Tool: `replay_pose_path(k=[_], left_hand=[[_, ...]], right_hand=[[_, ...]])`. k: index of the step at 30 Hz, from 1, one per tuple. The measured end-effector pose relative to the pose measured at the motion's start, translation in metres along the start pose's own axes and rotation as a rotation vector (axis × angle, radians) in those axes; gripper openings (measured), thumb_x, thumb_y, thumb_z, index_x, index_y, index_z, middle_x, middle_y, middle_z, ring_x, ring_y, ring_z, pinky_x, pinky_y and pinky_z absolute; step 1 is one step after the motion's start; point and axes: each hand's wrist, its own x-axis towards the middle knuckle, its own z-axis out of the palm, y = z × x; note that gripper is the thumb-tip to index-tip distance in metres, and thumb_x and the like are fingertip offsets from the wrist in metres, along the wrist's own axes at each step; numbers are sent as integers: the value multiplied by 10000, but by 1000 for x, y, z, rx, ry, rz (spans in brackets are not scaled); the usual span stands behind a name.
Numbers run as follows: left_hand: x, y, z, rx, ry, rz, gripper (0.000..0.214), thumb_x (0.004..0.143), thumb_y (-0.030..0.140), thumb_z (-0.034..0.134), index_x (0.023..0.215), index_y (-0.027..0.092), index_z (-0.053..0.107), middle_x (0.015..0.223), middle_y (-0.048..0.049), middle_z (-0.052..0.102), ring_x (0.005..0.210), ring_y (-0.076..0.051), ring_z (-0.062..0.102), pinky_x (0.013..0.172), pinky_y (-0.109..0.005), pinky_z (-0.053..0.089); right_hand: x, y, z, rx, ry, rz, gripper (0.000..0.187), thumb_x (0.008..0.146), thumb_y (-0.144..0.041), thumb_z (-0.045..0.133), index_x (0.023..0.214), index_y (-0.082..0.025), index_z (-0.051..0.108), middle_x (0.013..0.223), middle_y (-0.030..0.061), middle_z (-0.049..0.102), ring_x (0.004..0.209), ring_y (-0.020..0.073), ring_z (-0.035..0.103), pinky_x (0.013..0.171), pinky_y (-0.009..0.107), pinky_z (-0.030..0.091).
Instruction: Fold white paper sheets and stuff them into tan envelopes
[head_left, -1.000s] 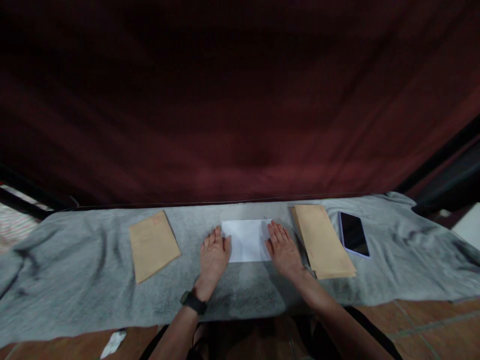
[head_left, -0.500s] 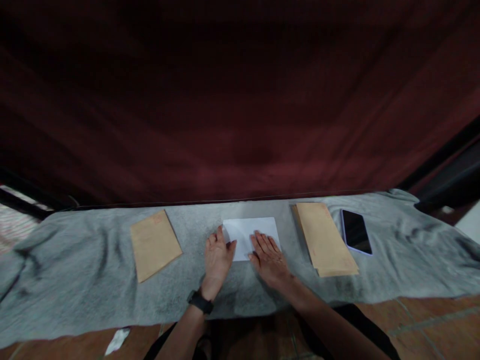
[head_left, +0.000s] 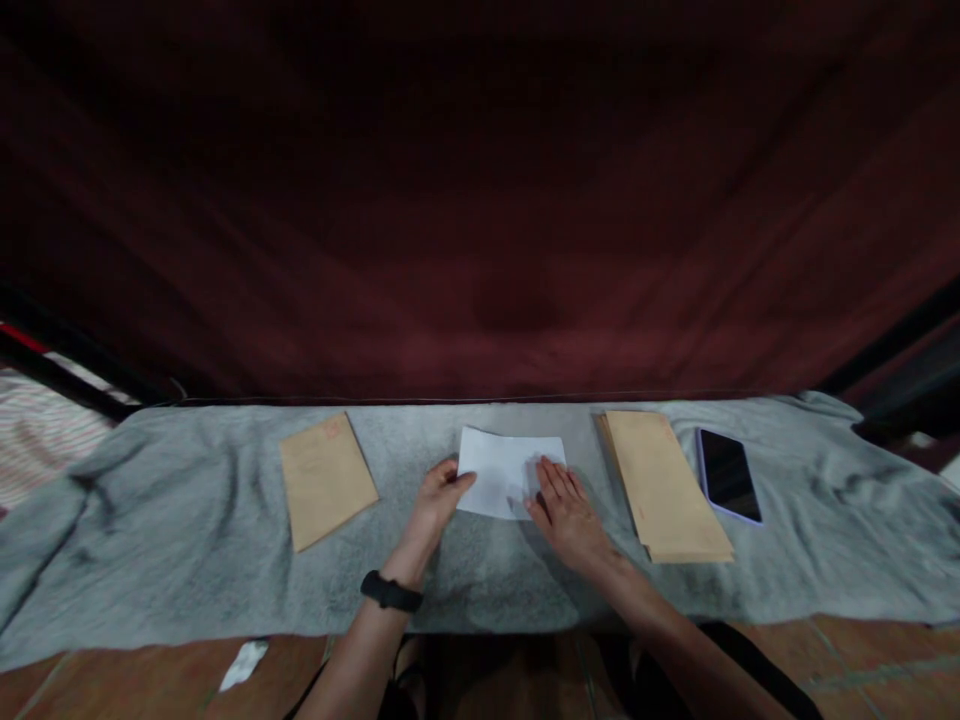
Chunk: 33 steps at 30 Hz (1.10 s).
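A folded white paper (head_left: 504,467) lies in the middle of the grey cloth (head_left: 187,540). My left hand (head_left: 437,500), with a black watch on the wrist, pinches the paper's left edge between thumb and fingers and lifts that side a little. Flat on the paper's right front part lies my right hand (head_left: 568,511), its fingers stretched out. A single brown envelope (head_left: 326,478) rests to the left of my hands. To their right sits a stack of brown envelopes (head_left: 664,484).
A dark phone (head_left: 728,474) lies on the cloth right of the stack. A dark red curtain (head_left: 480,220) hangs behind the table. A small white scrap (head_left: 243,664) lies on the tiled floor at the lower left.
My right hand slid from the paper's right edge onto its front part. My left hand went from lying flat to pinching the left edge, and the paper now sits slightly skewed.
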Motion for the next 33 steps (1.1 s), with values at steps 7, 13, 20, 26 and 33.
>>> replay_pose_path(k=[7, 13, 20, 26, 33], left_hand=[[-27, 39, 7, -675, -269, -61, 331, 720, 336, 759, 996, 169, 685, 880, -32, 747, 782, -182, 693, 715, -277, 534], [-25, 40, 9, -830, -190, -213, 309, 907, 432, 613, 1075, 175, 649, 1044, -89, 707, 923, -182, 683, 784, -299, 557], [-35, 27, 27, -829, -283, -195, 433, 792, 368, 765, 1167, 203, 624, 1133, -97, 722, 970, -219, 699, 837, -332, 548], [-21, 19, 8, -577, -101, -51, 600, 637, 178, 804, 1201, 181, 599, 988, -47, 761, 854, -209, 708, 791, -309, 540], [2, 6, -16, -68, -132, 58, 682, 671, 113, 673, 1333, 178, 522, 989, -31, 755, 912, -241, 710, 819, -356, 559]], right_hand=[[10, -28, -21, 339, 21, -49, 587, 993, -305, 400, 1550, -134, 330, 1570, 120, 399, 1440, 244, 383, 1201, 448, 312], [29, -29, -38, 1130, 185, 276, 381, 994, -405, 455, 1271, -226, 647, 1258, 53, 699, 1193, 234, 625, 1074, 408, 452], [39, -33, -45, 1994, 284, 593, 216, 821, -335, 743, 997, -226, 684, 1074, 10, 757, 954, 160, 708, 887, 276, 555], [31, -18, -37, 1877, 244, 748, 269, 738, -297, 765, 986, -227, 688, 1042, 36, 757, 928, 209, 715, 723, 301, 590], [21, 23, -26, 1443, 214, 746, 455, 596, -305, 790, 1016, -187, 665, 717, -19, 705, 632, 186, 653, 566, 275, 486]])
